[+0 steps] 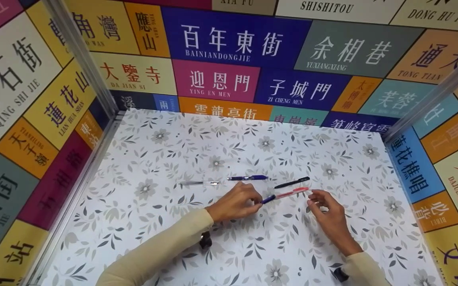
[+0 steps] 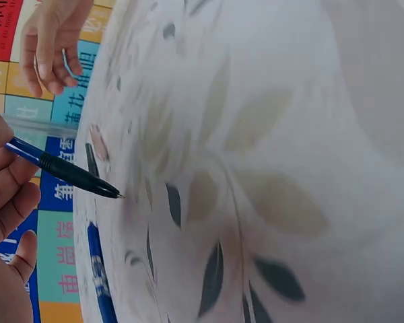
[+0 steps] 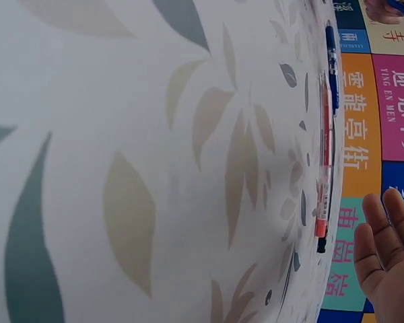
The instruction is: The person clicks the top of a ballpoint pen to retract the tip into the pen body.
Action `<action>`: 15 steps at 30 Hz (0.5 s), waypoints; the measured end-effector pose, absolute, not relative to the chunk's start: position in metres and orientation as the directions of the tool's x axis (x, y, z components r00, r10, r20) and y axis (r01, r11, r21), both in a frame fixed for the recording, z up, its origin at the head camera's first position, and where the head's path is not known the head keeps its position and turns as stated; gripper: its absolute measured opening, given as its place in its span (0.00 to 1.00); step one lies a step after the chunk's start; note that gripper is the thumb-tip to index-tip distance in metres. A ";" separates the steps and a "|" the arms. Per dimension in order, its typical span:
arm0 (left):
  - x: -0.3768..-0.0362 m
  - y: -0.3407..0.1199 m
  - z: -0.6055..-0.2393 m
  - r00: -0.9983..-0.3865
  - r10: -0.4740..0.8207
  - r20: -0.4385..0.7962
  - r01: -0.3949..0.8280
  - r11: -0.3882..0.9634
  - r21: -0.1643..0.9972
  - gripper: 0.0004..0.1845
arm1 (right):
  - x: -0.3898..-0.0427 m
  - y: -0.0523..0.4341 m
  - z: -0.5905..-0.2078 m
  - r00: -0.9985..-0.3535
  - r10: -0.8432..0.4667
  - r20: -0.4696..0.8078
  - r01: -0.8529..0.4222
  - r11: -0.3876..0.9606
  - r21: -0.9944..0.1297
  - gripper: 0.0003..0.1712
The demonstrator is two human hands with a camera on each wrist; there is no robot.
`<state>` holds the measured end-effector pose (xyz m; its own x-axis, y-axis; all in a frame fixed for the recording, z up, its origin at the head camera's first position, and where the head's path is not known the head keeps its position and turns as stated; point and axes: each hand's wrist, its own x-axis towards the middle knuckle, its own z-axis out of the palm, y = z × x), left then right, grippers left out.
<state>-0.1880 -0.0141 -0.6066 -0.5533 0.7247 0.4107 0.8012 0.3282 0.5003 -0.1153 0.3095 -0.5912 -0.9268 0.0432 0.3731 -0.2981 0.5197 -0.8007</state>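
My left hand (image 1: pixel 235 201) pinches a blue pen (image 1: pixel 268 199) over the patterned table. In the left wrist view its dark grip and bare writing tip point away from the fingers. My right hand (image 1: pixel 329 214) holds nothing; its fingers are loosely bent beside the coral end of a red pen (image 1: pixel 292 193). Just behind the red one lies a black pen (image 1: pixel 292 182). Further left are another blue pen (image 1: pixel 247 178) and a clear pen (image 1: pixel 199 183), roughly in line. The right wrist view shows the red pen (image 3: pixel 325 148) lying past the relaxed fingers (image 3: pixel 377 232).
A white floral cloth (image 1: pixel 165 151) covers the table. Printed panels (image 1: pixel 233 35) with coloured signs stand at the back and both sides. Metal posts (image 1: pixel 90 59) mark the corners. Each forearm wears a dark wrist device (image 1: pixel 205 240).
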 end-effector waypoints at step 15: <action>-0.170 0.007 -0.606 -0.581 0.656 0.482 0.759 0.222 0.612 0.04 | -0.110 0.284 -0.575 -0.869 -0.043 0.493 -0.446 0.499 -0.743 0.23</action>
